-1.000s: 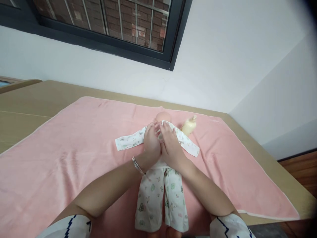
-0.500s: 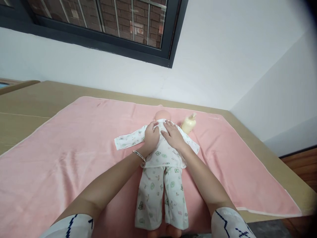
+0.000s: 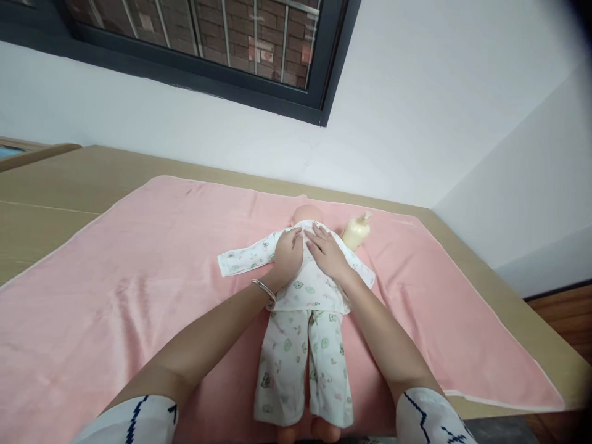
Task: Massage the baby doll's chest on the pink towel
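A baby doll (image 3: 308,213) lies stretched out on a pink blanket, its bald head away from me and its feet toward me. It wears a white printed long-sleeved shirt (image 3: 308,290) and matching trousers (image 3: 283,364). On the upper left of the shirt rests my left hand (image 3: 288,251), its fingers curled in near the collar; what is under them is hidden. My right hand (image 3: 327,251) lies flat on the shirt's upper right, fingers stretched out. Just right of the doll's shoulder is a pale yellow bottle (image 3: 356,232), tilted over.
The pink blanket (image 3: 152,259) has some wrinkles and covers much of a wooden surface (image 3: 124,163). Behind it rises a white wall (image 3: 393,123) with a dark-framed barred window (image 3: 319,80). Reddish-brown wood (image 3: 562,314) shows low at the right.
The whole view has shifted slightly, moving the doll and bottle a little rightward in the picture. Both hands stay on the shirt's upper part in nearly the same pose.
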The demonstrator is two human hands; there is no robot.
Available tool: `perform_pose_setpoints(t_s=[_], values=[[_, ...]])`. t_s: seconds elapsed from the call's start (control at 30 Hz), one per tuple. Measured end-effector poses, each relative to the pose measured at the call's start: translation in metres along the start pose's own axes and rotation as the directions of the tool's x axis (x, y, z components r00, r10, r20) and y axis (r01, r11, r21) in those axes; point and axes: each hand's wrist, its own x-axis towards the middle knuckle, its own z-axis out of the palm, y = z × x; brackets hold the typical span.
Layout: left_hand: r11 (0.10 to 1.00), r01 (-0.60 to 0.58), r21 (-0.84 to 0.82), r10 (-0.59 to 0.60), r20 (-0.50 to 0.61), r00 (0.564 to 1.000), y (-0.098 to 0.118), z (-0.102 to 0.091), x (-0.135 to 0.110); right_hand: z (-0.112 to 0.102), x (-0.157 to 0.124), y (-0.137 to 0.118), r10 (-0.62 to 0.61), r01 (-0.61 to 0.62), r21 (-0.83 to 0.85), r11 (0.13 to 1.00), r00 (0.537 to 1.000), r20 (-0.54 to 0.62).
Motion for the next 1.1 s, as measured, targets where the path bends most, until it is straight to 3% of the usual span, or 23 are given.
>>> perform_pose_setpoints(t_s=[0.13, 0.27, 0.37, 0.47, 0.57, 0.7, 0.83, 0.9, 1.1], values=[[0.996, -0.023, 0.083, 0.021, 0.025, 0.999, 0.000, 0.000, 0.003, 0.006, -0.011, -0.016, 0.116, -0.126, -0.139, 0.982, 0.990, -0.076], [0.940, -0.215, 0.265, 0.174, 0.170, 0.970, 0.001, -0.003, 0.006, 0.006, -0.020, -0.029, -0.039, 0.045, -0.194, 0.980, 0.999, 0.035], [0.880, -0.302, 0.366, 0.225, 0.239, 0.945, 0.003, -0.003, 0.003, 0.001, -0.010, -0.011, -0.091, 0.097, -0.105, 0.990, 0.994, 0.061], [0.859, -0.292, 0.420, 0.223, 0.208, 0.953, 0.004, -0.002, -0.002, 0.000, 0.003, 0.013, -0.034, 0.033, -0.019, 0.999, 0.999, -0.020], [0.841, -0.274, 0.467, 0.215, 0.175, 0.961, 0.007, -0.002, -0.005, 0.003, 0.005, 0.018, 0.055, -0.058, -0.036, 0.998, 0.995, -0.087], [0.784, -0.239, 0.572, 0.148, 0.202, 0.968, 0.009, -0.005, 0.000, 0.008, -0.009, -0.008, 0.125, -0.161, -0.238, 0.958, 0.980, -0.158], [0.733, -0.284, 0.618, 0.104, 0.311, 0.945, 0.009, -0.010, 0.009, 0.010, -0.022, -0.031, 0.112, -0.166, -0.353, 0.921, 0.979, -0.167], [0.696, -0.304, 0.651, 0.076, 0.354, 0.932, 0.014, -0.010, 0.008, 0.008, -0.019, -0.026, 0.095, -0.141, -0.324, 0.936, 0.984, -0.153], [0.561, -0.337, 0.756, 0.011, 0.400, 0.916, 0.039, -0.003, -0.023, 0.001, 0.006, 0.020, 0.077, -0.079, -0.044, 0.996, 0.995, -0.059]])
